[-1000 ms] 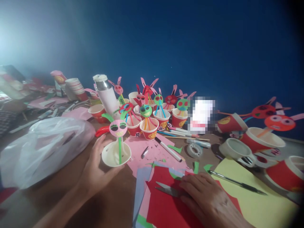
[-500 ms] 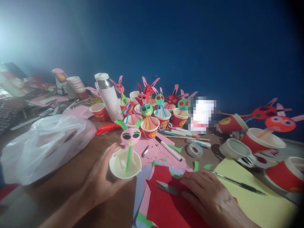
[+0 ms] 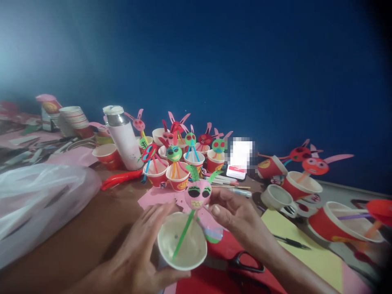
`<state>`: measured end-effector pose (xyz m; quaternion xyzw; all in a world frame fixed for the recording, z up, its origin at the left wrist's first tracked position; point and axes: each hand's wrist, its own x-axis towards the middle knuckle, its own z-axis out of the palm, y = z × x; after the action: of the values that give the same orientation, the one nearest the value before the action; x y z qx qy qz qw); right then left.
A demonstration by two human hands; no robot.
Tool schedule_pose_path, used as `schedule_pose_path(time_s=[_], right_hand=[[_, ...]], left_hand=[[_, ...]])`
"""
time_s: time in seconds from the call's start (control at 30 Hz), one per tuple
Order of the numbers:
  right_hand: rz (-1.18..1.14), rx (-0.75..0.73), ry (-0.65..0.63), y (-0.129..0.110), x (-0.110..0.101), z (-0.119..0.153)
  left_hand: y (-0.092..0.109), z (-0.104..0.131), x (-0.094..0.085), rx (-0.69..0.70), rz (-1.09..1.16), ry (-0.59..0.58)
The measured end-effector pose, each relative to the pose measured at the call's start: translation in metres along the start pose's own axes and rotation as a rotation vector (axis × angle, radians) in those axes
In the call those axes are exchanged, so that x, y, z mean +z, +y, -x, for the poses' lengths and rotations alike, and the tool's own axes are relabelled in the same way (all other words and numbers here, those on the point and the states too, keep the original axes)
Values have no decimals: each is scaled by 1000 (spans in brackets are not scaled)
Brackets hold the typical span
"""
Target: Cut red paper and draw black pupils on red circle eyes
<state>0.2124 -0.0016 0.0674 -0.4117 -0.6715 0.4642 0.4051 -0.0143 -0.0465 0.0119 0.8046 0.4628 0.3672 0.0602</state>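
My left hand (image 3: 139, 241) is wrapped round a paper cup (image 3: 167, 249), its pale inside facing me. A green straw (image 3: 183, 234) leans up out of the cup to a pink paper face (image 3: 197, 196) with dark eyes, yellow teeth and green leaf-like ears. At the face's right edge, my right hand (image 3: 239, 212) has its thumb and fingers closed in; the fingertips are partly hidden behind the face. Black-handled scissors (image 3: 246, 261) lie below that hand on red paper (image 3: 220, 247). Pink paper (image 3: 159, 197) lies behind the cup.
Several straw puppets in red cups (image 3: 177, 183) stand at the back, beside a white flask (image 3: 122, 141). A plastic bag (image 3: 45, 200) fills the left. On the right are a mug (image 3: 277, 198), a pen (image 3: 292, 241) on yellow paper (image 3: 318, 261), and tilted cups (image 3: 324, 224).
My right hand has let go of the scissors and moved up and left to the pink face. The cup in my left hand has shifted right and nearer, and the view has turned.
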Motion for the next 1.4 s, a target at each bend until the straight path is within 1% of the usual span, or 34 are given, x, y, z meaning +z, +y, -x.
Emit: schedule_pose_path(time_s=[0.07, 0.17, 0.27, 0.33, 0.4, 0.5, 0.57, 0.63, 0.7, 0.77, 0.9, 1.0, 1.07, 1.17, 1.3, 1.4], right_hand=[[-66, 5, 21, 0, 2, -3], [-134, 55, 68, 3, 4, -5], [-213, 80, 46, 10, 7, -6], [-203, 71, 48, 13, 9, -5], [-107, 57, 82, 14, 12, -3], [59, -33, 127, 10, 17, 2], [140, -141, 137, 7, 19, 5], [204, -251, 140, 5, 21, 8], [244, -341, 139, 5, 21, 10], [261, -415, 115, 6, 21, 11], [270, -513, 71, 8, 22, 12], [264, -579, 67, 10, 23, 11], [258, -608, 58, 12, 24, 11], [245, -612, 36, 16, 25, 11], [212, -618, 29, 19, 26, 11], [185, -629, 28, 19, 27, 12]], left_hand=[[1, -2, 5, -16, 13, -21], [4, -5, 9, -13, 50, -42], [8, -10, 9, 32, 76, -55], [10, -12, 8, 52, 71, -55], [11, -13, 7, 35, 63, -54], [12, -13, 7, 29, 57, -54], [12, -13, 7, 43, 64, -59], [13, -13, 6, 19, 87, -72], [14, -13, 6, -24, 116, -90], [15, -11, 6, -39, 129, -99], [15, -5, 8, -60, 155, -103], [12, 2, 12, -133, 204, -95], [9, 6, 15, -144, 223, -102], [4, 13, 19, -138, 223, -124], [1, 16, 22, -197, 235, -131], [2, 13, 22, -130, 275, -140]])
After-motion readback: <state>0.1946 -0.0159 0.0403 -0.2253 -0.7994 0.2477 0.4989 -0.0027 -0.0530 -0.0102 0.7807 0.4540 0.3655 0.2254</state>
